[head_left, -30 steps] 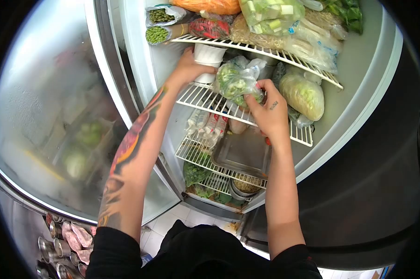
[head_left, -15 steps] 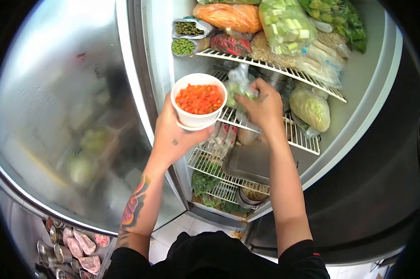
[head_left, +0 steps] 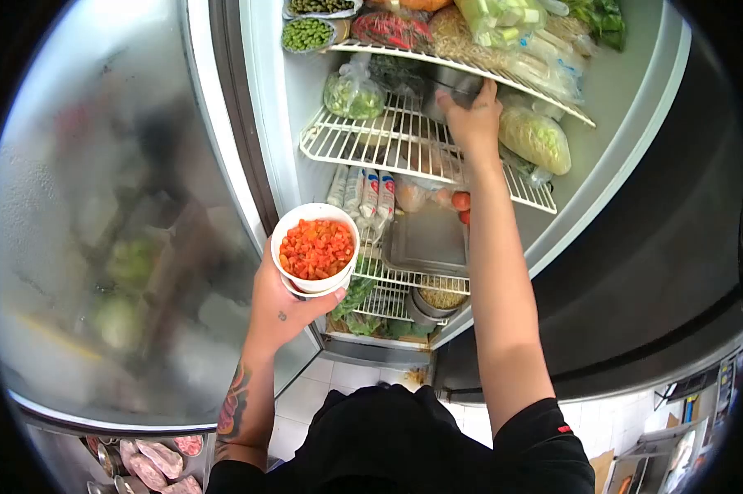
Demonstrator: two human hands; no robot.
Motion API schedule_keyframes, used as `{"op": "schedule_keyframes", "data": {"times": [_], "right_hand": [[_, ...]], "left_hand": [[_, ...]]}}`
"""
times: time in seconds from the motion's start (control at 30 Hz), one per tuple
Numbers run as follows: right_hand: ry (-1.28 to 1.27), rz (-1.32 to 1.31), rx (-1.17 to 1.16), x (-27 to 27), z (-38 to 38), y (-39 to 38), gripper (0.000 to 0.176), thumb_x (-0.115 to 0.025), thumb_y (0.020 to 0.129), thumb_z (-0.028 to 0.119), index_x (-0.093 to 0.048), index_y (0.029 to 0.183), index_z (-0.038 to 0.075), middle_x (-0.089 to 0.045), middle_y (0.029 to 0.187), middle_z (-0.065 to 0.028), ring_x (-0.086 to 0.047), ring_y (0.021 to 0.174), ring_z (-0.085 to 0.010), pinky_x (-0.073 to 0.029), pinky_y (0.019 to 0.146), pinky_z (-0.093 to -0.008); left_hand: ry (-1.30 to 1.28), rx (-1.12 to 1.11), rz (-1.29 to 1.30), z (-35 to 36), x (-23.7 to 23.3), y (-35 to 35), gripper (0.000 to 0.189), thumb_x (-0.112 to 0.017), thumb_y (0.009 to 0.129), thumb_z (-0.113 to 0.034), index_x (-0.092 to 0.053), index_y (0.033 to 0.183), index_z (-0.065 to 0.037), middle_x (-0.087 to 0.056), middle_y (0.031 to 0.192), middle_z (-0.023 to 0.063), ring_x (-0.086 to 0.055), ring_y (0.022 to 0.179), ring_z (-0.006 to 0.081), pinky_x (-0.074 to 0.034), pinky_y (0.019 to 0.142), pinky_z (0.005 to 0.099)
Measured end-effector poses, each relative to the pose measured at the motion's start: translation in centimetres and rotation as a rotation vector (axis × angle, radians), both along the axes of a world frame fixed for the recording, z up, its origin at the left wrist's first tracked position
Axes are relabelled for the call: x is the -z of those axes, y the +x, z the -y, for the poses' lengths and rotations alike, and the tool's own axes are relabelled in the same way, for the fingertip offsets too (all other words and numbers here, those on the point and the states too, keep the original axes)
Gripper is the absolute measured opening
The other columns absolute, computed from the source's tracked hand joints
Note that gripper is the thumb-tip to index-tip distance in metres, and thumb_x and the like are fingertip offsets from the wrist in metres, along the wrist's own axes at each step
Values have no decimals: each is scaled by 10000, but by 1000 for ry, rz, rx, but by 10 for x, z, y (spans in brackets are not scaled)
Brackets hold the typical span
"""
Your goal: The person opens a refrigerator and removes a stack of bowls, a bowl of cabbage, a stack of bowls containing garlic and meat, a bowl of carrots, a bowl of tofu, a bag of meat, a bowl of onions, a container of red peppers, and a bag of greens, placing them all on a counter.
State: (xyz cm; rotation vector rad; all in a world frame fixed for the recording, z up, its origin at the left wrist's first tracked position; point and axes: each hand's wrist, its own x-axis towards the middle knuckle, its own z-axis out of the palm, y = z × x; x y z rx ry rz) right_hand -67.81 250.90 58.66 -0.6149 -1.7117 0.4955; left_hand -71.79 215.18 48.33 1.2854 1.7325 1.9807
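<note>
My left hand [head_left: 283, 309] is wrapped round a white tub [head_left: 315, 284] filled with diced orange-red vegetable pieces [head_left: 316, 249]; a second white rim shows under it. My right hand [head_left: 474, 123] reaches into the fridge above the second wire shelf [head_left: 388, 140]. Its thumb and fingers are at a round metal container [head_left: 452, 86], partly hidden by the upper shelf. Left of that, a knotted clear bag of chopped green vegetable [head_left: 353, 97] rests on the same shelf. A wrapped pale green cabbage [head_left: 534, 140] lies just right of my right hand.
The upper shelf [head_left: 462, 66] carries bagged vegetables and red packets. Below are white tubes [head_left: 370, 193], a metal tray [head_left: 425, 240] and a pot [head_left: 437, 298]. The open glass door [head_left: 108, 230] stands at left, with raw meat [head_left: 153, 461] beneath it.
My right hand has let go of the bag of green vegetable, now on the shelf at left, and moved deeper to the metal container. My left hand has lowered with the tub.
</note>
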Motion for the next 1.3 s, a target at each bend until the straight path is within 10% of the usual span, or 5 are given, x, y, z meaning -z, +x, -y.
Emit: {"op": "schedule_keyframes", "data": {"times": [0.43, 0.87, 1.1, 1.3], "right_hand": [[-77, 166, 98, -15, -11, -7, 758, -930, 659, 374, -584, 1236, 24, -625, 1188, -184, -565, 1143, -348, -485, 985, -413], [50, 76, 59, -9, 85, 47, 727, -981, 624, 365, -537, 1077, 10, -663, 1000, -182, -656, 925, -296, -535, 812, -406], [-50, -11, -175, -11, 109, 86, 647, -959, 681, 268, -472, 1041, 42, -664, 871, -123, -639, 640, -177, -487, 472, -328], [-104, -100, -287, 7, 120, 124, 651, -971, 665, 142, -428, 1018, 74, -637, 919, -89, -607, 642, -116, -460, 415, -264]], "left_hand": [[-9, 97, 95, 39, 51, -10, 813, -887, 711, -65, -444, 1387, 32, -624, 1294, 134, -616, 1216, 200, -485, 1035, 360], [-22, 162, 103, 45, 55, -15, 793, -878, 731, -66, -441, 1385, 35, -636, 1290, 138, -630, 1196, 202, -482, 1038, 364], [16, 141, 168, -6, 95, -22, 762, -866, 759, -79, -435, 1377, 26, -605, 1310, 141, -607, 1218, 200, -475, 1041, 365], [-51, -182, -124, -85, 120, -20, 837, -893, 711, -138, -437, 1395, 18, -604, 1283, 190, -611, 1204, 310, -467, 1025, 398]]}}
